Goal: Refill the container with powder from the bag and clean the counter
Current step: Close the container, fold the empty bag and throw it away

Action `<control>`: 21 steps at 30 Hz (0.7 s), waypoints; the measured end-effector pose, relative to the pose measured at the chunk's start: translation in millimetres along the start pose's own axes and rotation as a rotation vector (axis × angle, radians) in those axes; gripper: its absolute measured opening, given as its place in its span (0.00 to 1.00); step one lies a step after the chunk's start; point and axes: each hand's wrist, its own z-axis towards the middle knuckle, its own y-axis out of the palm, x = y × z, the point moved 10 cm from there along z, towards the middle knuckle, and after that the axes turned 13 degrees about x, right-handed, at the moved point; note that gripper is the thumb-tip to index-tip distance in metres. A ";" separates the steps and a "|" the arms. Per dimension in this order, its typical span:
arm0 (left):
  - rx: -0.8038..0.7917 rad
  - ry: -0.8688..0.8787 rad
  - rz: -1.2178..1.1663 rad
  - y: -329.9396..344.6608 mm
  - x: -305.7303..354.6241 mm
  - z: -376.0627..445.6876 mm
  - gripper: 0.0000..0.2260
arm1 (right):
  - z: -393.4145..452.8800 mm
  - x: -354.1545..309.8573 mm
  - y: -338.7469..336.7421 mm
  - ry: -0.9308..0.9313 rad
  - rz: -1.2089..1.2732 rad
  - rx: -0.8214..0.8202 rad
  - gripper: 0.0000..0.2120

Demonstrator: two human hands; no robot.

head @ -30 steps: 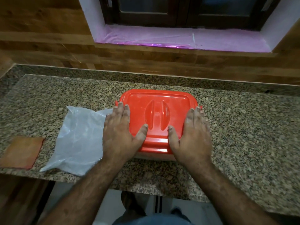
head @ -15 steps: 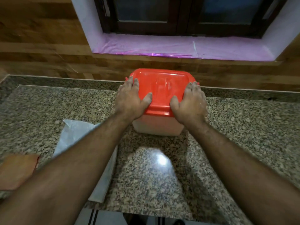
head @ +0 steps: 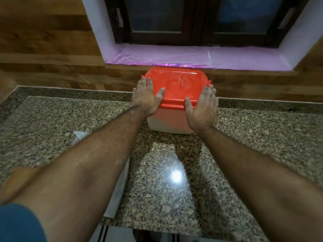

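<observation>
Container (head: 167, 122) standing far back on the granite counter (head: 262, 137), close to the wood-panelled wall (head: 43, 49) and just below the window sill lined with pink film (head: 192, 57). White body, red lid (head: 176, 84) seated on top, a moulded grip faintly visible in the lid's middle. Left hand (head: 146, 96) flat against the lid's left side, fingers straight and spread, thumb laid over the near rim. Right hand (head: 202, 109) flat against the right side, fingers straight and together, thumb resting on the lid's front edge; pale dust on the fingertips of both. Nothing gripped, only pressed between two open palms.

Clear plastic bag (head: 118, 187) lying flat on the counter to the near left, mostly hidden under the left forearm, one corner showing beyond it. Orange-brown cloth (head: 19, 180) at the far left edge, blurred and partly covered by the same arm. Blue sleeve (head: 19, 224) at the lower left corner. Dark-framed window (head: 201, 20) above the sill. Bright light reflection on the polished stone between the arms. No readable writing or brand mark anywhere.
</observation>
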 end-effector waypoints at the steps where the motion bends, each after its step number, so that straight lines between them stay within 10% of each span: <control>1: -0.013 -0.012 -0.030 0.9 -1.8 -12.8 0.41 | -22.5 4.9 0.6 -0.004 0.004 -0.013 0.46; 7: -0.028 -0.078 -0.140 26.6 -45.9 -155.6 0.51 | -187.2 29.1 49.0 0.034 0.153 -0.374 0.43; 15: 0.014 -0.384 -0.106 9.5 -199.6 -269.0 0.42 | -282.2 -35.2 121.7 0.121 0.302 -0.764 0.15; 21: 0.089 -0.669 -0.187 -38.4 -331.4 -260.2 0.39 | -306.2 -91.9 175.1 0.434 0.373 -0.881 0.21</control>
